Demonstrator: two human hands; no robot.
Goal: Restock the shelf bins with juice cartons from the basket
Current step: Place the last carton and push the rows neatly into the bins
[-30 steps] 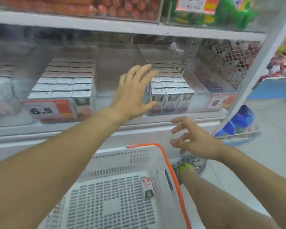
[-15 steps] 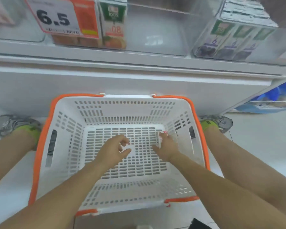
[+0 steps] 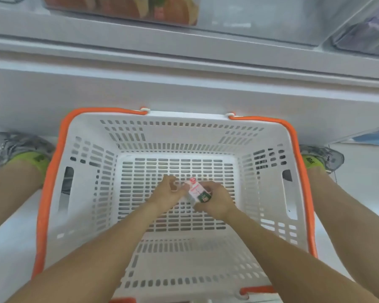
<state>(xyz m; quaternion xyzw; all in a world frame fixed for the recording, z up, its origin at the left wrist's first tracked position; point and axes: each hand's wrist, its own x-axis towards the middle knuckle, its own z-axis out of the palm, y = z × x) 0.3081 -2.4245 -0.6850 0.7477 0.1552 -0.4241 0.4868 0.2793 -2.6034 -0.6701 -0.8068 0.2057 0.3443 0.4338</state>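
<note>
A white slotted basket (image 3: 92,193) with an orange rim stands on the floor below the shelf. Both my hands reach down into it. A small pink and white juice carton (image 3: 196,191) with a green label lies tilted between them, just above the basket floor. My right hand (image 3: 214,199) grips the carton from the right, fingers curled round it. My left hand (image 3: 167,193) touches the carton's left side with curled fingers. At the top edge, clear shelf bins hold orange cartons (image 3: 127,7) and purple cartons (image 3: 368,33).
The white shelf base (image 3: 184,84) runs across just beyond the basket. My two grey shoes with green socks (image 3: 20,149) (image 3: 319,158) flank the basket. A blue item (image 3: 374,136) sits on the floor at far right.
My view dropped from the shelf to the basket. Both hands went down into it, and my right hand took hold of the single carton and tilted it toward the left hand.
</note>
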